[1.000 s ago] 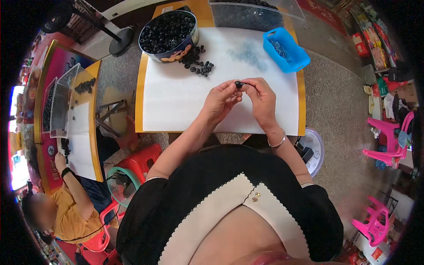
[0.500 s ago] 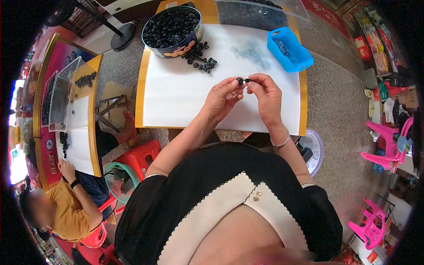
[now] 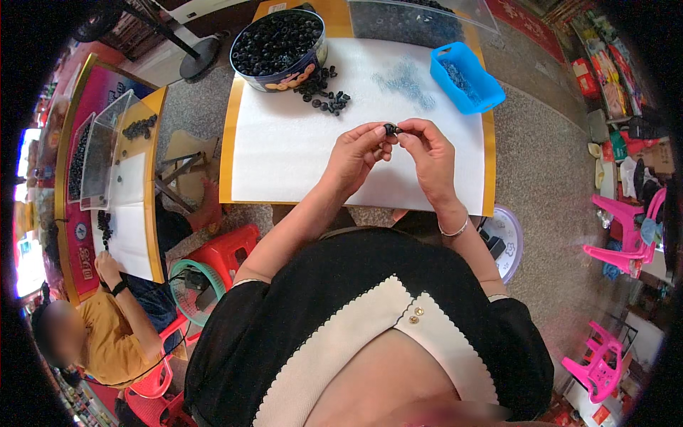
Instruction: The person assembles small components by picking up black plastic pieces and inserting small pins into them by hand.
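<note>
Over the white-covered table, my two hands meet at the fingertips. My left hand pinches a small round black part between thumb and forefinger, its other fingers curled. From the other side my right hand pinches a smaller black piece, mostly covered by the fingertips, against the round part. Whether the two pieces are joined cannot be made out. Beyond my left hand lies a heap of loose black parts, beside a round tub full of similar ones. Small pale bluish pieces are scattered farther off.
A blue plastic basket holding small pieces stands at the far right of the table. A clear bin of dark parts sits at the far edge. To the left, another person works at a second table. A red stool stands between.
My right hand has brought its small black piece in against the round part, closing the slight gap between them. The person at left has shifted a hand slightly.
</note>
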{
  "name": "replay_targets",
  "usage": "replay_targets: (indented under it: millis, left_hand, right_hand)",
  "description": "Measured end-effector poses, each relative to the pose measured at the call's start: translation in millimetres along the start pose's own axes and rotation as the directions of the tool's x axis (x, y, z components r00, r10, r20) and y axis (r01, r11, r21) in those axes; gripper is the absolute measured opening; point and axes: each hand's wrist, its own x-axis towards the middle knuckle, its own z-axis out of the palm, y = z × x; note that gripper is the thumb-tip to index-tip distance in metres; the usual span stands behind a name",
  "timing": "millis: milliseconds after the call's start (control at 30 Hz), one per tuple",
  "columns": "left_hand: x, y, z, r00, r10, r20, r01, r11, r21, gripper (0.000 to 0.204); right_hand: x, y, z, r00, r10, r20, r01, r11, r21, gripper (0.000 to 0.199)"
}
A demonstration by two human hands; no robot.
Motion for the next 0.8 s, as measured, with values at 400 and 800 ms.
replay_targets:
  millis: [400, 800]
  left_hand:
    - [-1, 3, 0, 1.000, -0.009, -0.024, 0.010, 0.998, 0.067, 0.020]
    - [0, 19, -9, 0.996, 0.046, 0.076, -0.077, 0.882, 0.465, 0.021]
  right_hand:
    - [-1, -10, 1, 0.968, -0.244, 0.057, 0.247, 0.882, -0.402, 0.011]
    - [8, -9, -13, 0.975, 0.030, 0.221, 0.021, 0.974, -0.227, 0.017]
